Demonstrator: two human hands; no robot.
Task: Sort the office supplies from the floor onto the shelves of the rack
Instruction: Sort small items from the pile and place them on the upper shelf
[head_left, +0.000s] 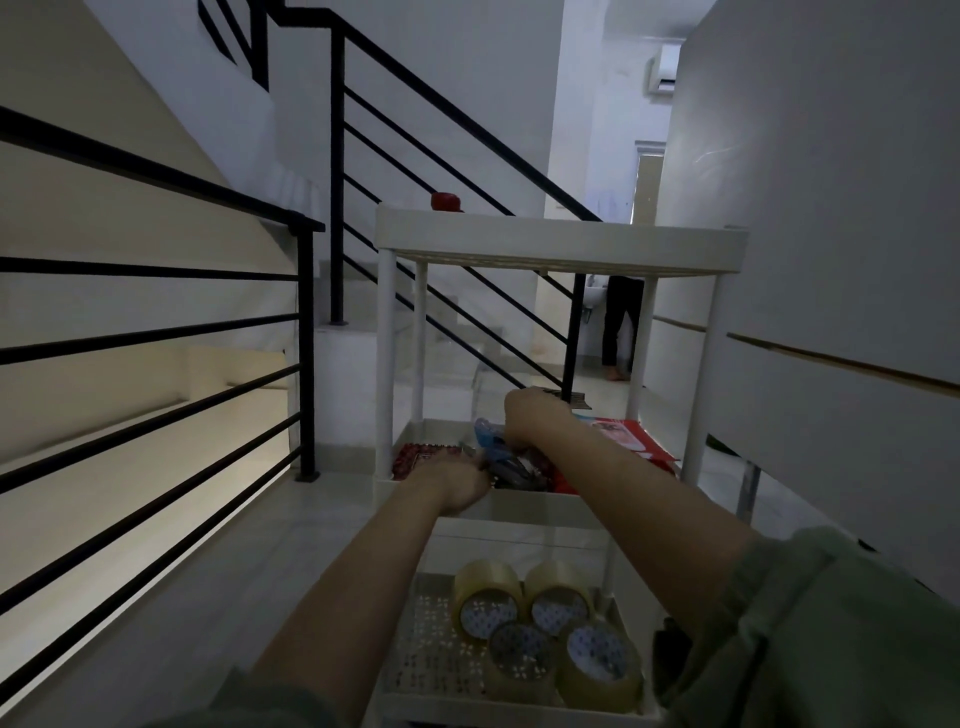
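Observation:
A white three-tier plastic rack (561, 244) stands in front of me. Both my hands reach into its middle shelf (524, 501). My left hand (457, 480) grips a dark blue packet (498, 452) at its near end. My right hand (532, 415) curls over the far end of the same packet. A red patterned pack (415, 460) lies at the shelf's left and a red-and-white pack (631, 436) at its right. Several rolls of clear tape (550, 629) sit on the bottom shelf. A small red object (445, 201) rests on the top shelf.
A black stair railing (156, 332) runs along my left, close to the rack. A white wall (831, 234) closes the right side. A person's legs (621, 327) stand in the lit room beyond the rack. Pale floor tiles (156, 597) surround the rack.

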